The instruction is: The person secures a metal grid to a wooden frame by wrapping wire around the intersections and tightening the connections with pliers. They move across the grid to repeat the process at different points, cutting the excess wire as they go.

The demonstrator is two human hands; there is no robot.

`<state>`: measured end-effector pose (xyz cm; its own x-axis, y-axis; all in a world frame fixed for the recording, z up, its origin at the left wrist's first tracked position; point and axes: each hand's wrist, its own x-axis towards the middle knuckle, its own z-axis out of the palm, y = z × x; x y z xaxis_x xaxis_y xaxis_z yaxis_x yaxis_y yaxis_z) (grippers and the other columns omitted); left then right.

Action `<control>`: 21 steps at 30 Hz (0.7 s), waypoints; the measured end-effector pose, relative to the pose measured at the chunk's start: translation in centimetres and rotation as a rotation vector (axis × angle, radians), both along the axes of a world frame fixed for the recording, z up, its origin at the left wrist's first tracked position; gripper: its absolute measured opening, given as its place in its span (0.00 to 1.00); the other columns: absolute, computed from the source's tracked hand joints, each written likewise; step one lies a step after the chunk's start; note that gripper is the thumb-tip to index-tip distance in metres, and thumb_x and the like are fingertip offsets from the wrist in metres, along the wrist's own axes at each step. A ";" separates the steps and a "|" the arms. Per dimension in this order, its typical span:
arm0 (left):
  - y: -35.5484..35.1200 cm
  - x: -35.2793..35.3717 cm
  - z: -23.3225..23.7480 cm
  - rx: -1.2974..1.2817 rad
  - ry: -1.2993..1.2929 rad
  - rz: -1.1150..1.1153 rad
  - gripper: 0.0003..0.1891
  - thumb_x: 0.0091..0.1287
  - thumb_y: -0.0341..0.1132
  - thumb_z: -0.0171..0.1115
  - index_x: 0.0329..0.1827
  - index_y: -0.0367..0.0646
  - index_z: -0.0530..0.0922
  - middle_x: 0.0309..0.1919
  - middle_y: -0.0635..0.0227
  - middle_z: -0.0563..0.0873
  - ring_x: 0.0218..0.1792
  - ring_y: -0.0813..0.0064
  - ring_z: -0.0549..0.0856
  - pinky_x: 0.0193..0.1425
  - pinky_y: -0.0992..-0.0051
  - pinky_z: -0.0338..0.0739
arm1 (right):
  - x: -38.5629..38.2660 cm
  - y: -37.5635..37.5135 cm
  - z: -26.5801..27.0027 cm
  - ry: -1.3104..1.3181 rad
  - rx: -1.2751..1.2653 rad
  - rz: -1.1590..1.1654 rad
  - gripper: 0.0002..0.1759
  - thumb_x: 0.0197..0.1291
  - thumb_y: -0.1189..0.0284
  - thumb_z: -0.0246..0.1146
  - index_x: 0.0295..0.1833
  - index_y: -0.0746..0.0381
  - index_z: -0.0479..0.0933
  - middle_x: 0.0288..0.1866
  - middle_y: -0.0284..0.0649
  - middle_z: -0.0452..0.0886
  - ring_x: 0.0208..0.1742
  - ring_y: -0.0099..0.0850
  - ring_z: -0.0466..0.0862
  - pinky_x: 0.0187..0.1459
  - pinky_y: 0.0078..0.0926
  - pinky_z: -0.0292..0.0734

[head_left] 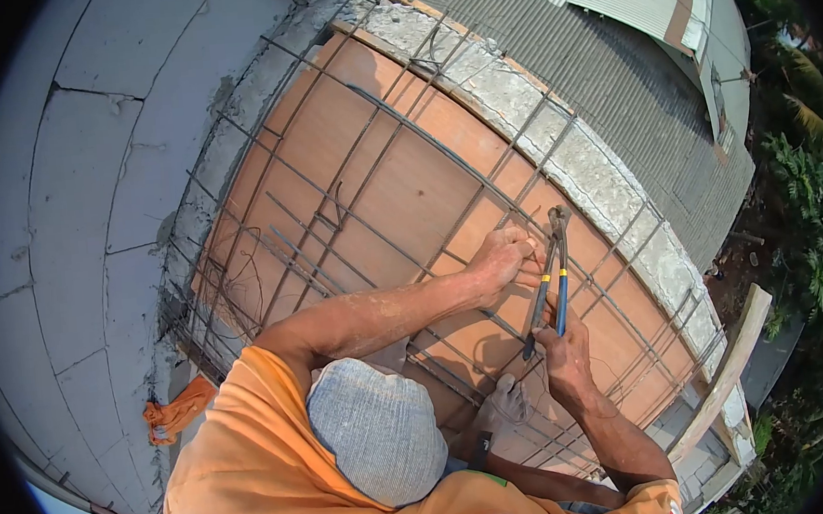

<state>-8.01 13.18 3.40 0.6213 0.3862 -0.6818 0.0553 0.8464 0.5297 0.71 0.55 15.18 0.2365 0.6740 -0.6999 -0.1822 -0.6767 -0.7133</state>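
Observation:
My right hand point(566, 349) is closed around the lower handles of a pair of long pincers point(559, 240). The pincers have blue and dark grips with yellow bands, and their metal jaws point away from me over the rebar grid point(483, 186). Just left of the pincers, my left hand point(507, 261) has its fingers pinched together close to the bars. Thin wire ends seem to show by those fingertips, but what they hold is too small to make out. Beneath the grid lies an orange-brown plywood panel point(407, 199). A bare foot point(508, 399) rests between the bars.
A grey block wall point(76, 167) runs along the left. Rough concrete point(608, 179) borders the panel, with corrugated roofing point(600, 78) beyond. Loose wire point(239, 275) lies on the left bars. An orange cloth point(180, 410) hangs at the wall; a wooden pole point(730, 367) slants at right.

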 end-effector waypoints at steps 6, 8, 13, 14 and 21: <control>1.9 -0.3 -0.2 -0.115 -0.146 0.112 0.09 0.78 0.32 0.46 0.43 0.37 0.73 0.39 0.56 0.83 0.42 0.64 0.87 0.45 0.68 0.86 | 1.3 -1.1 -3.7 0.241 0.210 -0.350 0.40 0.55 0.75 0.58 0.74 0.76 0.56 0.71 0.56 0.66 0.72 0.42 0.69 0.71 0.33 0.63; 1.9 -0.5 -0.6 -0.129 -0.185 0.148 0.10 0.78 0.33 0.45 0.43 0.37 0.73 0.39 0.56 0.83 0.41 0.64 0.87 0.44 0.68 0.86 | 1.3 -0.4 -2.5 0.264 0.185 -0.366 0.41 0.56 0.74 0.59 0.75 0.76 0.55 0.73 0.56 0.63 0.76 0.43 0.63 0.73 0.39 0.59; 2.5 -0.7 -2.8 -0.313 -0.209 0.057 0.08 0.78 0.35 0.47 0.42 0.40 0.72 0.35 0.60 0.82 0.35 0.70 0.85 0.40 0.65 0.85 | 2.9 -1.3 -3.6 0.141 0.266 -0.077 0.31 0.54 0.68 0.61 0.64 0.70 0.73 0.75 0.51 0.62 0.79 0.45 0.57 0.74 0.49 0.53; 2.5 -0.9 -2.3 -0.307 -0.206 0.070 0.08 0.78 0.35 0.47 0.42 0.40 0.72 0.35 0.60 0.82 0.35 0.70 0.85 0.40 0.65 0.85 | 3.0 -1.1 -3.8 0.007 0.311 0.074 0.27 0.52 0.67 0.62 0.59 0.67 0.79 0.75 0.51 0.63 0.79 0.45 0.57 0.75 0.50 0.51; 3.1 -0.5 0.8 -0.329 -0.437 -0.336 0.08 0.74 0.39 0.58 0.40 0.46 0.72 0.26 0.74 0.77 0.24 0.79 0.78 0.24 0.75 0.77 | 4.1 2.0 -0.9 -0.417 0.446 0.261 0.16 0.51 0.67 0.62 0.40 0.69 0.79 0.77 0.51 0.60 0.78 0.46 0.58 0.75 0.51 0.49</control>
<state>-8.53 16.26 4.19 0.9194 -0.0648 -0.3880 0.1840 0.9426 0.2786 4.81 2.56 14.32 0.2174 0.9497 -0.2254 0.2999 -0.2848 -0.9105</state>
